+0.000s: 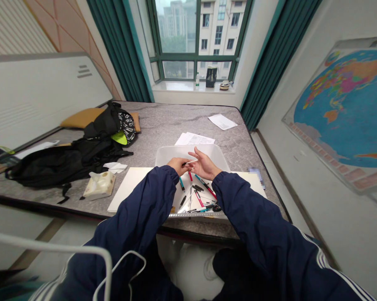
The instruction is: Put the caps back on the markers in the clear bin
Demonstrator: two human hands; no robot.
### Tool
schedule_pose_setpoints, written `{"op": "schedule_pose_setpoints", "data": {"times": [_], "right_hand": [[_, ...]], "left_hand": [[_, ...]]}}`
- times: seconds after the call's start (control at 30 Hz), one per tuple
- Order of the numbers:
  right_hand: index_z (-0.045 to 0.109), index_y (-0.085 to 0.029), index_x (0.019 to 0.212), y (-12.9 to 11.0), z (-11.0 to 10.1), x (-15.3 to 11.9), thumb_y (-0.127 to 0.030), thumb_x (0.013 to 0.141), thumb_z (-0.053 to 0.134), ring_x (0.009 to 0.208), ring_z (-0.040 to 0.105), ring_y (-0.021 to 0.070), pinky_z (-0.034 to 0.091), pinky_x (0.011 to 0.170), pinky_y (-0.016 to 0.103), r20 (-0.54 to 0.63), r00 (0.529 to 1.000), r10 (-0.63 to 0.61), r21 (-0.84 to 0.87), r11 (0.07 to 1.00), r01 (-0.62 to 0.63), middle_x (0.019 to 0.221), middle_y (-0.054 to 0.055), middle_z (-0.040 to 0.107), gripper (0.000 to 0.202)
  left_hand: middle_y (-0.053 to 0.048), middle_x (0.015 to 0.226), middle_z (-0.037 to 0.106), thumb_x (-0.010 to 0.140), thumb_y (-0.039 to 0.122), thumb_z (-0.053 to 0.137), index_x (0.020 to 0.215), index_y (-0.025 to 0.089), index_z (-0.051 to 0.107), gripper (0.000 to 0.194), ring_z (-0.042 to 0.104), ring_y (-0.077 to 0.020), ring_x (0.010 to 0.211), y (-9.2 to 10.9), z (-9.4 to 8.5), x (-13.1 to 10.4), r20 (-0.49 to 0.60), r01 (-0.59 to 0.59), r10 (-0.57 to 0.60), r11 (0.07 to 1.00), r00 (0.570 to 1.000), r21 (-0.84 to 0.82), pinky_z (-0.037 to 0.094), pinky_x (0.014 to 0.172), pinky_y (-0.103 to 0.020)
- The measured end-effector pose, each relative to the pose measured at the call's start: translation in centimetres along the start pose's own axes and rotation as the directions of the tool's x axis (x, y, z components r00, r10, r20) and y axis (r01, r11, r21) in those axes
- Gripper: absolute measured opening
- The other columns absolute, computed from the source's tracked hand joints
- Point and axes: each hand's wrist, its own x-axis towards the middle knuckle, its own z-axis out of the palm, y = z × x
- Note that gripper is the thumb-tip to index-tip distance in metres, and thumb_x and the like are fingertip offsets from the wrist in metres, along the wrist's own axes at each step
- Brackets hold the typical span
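My left hand [178, 165] is closed around a slim pen [192, 161], with a dark part by the fingers and a thin white length pointing right. Close beside it, my right hand [204, 166] has its fingers spread, the pen's white end reaching toward its palm. Whether the right fingers touch the pen I cannot tell. Both hands are above a translucent white plastic bin [163, 154]. Inside lie several loose pens: a red one [198, 199], a black one [182, 201] and a teal one [182, 184] among them. My sleeves hide parts of the bin's sides.
White boards or sheets [128, 184] lie by the bin on a grey mattress [163, 121]. Printed papers [196, 139] rest behind it, another sheet [222, 121] farther right. A tissue box [99, 184] and black backpack [59, 163] are at left. A white cable [106, 267] crosses the lower left.
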Motion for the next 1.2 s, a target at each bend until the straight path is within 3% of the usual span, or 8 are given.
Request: {"op": "schedule_pose_setpoints", "data": {"times": [0.27,0.47,0.63,0.8,1.0,1.07,1.2], "right_hand": [[0.040,-0.018,0.127,0.1,0.0,0.1,-0.048,0.093,0.053,0.063,0.064,0.0191,0.055,0.063,0.034,-0.046,0.998,-0.048,0.005,0.999,0.049,0.075,0.002,0.062,0.047],[0.043,-0.018,0.123,0.1,0.1,0.0,-0.044,0.092,0.056,0.066,0.065,0.0187,0.055,0.066,0.033,-0.055,0.997,-0.047,-0.020,0.999,0.046,0.079,0.004,0.064,0.042],[0.047,-0.019,0.119,0.2,0.1,0.0,-0.044,0.092,0.056,0.070,0.066,0.0192,0.055,0.066,0.033,-0.018,0.999,-0.046,-0.053,0.998,0.045,0.080,0.004,0.065,0.038],[0.052,-0.019,0.112,0.1,0.2,0.1,-0.041,0.091,0.057,0.070,0.065,0.0176,0.056,0.068,0.032,-0.010,0.998,-0.069,-0.018,0.997,0.069,0.081,0.005,0.066,0.030],[0.062,-0.015,0.098,0.1,-0.3,0.6,-0.015,0.088,0.057,0.082,0.068,0.0152,0.057,0.080,0.028,-0.093,0.987,-0.132,-0.126,0.985,0.120,0.087,0.009,0.070,0.012],[0.064,-0.013,0.093,0.2,-0.5,0.6,-0.015,0.088,0.058,0.082,0.068,0.0142,0.056,0.081,0.027,-0.069,0.990,-0.125,-0.166,0.980,0.112,0.088,0.009,0.070,0.008],[0.067,-0.013,0.089,0.3,-0.5,0.6,-0.019,0.087,0.065,0.082,0.067,0.0123,0.056,0.081,0.024,-0.044,0.989,-0.140,-0.177,0.976,0.130,0.089,0.008,0.071,0.007]], "left_hand": [[-0.001,0.093,0.073,0.074,0.031,0.065,0.125,0.021,0.066,0.052,0.052,-0.0107,0.060,-0.6,0.3,0.2,0.037,-0.052,0.055,0.995,0.998,-0.082,0.041,0.064,-0.021],[0.001,0.064,0.062,0.075,0.032,0.063,0.104,0.018,0.075,0.034,0.047,-0.0119,0.057,-0.3,-0.1,0.1,0.012,-0.013,0.013,0.999,1.000,0.031,0.038,0.062,-0.022],[0.004,0.057,0.054,0.075,0.033,0.065,0.115,0.019,0.072,0.043,0.044,-0.0117,0.054,0.2,-0.1,-0.2,0.010,-0.025,0.025,1.000,1.000,0.016,0.036,0.061,-0.023],[0.002,0.058,0.054,0.079,0.038,0.061,0.096,0.017,0.075,0.031,0.044,-0.0126,0.055,0.3,-0.1,-0.3,-0.114,0.042,-0.046,0.999,0.992,-0.035,0.035,0.060,-0.024],[0.004,0.054,0.047,0.080,0.041,0.059,0.090,0.017,0.074,0.030,0.041,-0.0118,0.053,-0.2,-0.4,0.1,-0.343,0.124,-0.163,0.984,0.925,-0.131,0.033,0.059,-0.025],[0.004,0.053,0.045,0.080,0.041,0.059,0.091,0.016,0.075,0.030,0.039,-0.0113,0.052,-0.2,-0.5,0.2,-0.368,0.142,-0.198,0.974,0.908,-0.173,0.033,0.058,-0.025],[0.006,0.050,0.042,0.078,0.041,0.061,0.090,0.017,0.075,0.031,0.037,-0.0109,0.051,0.4,-0.7,0.1,-0.332,0.139,-0.201,0.970,0.922,-0.202,0.032,0.056,-0.025]]}}
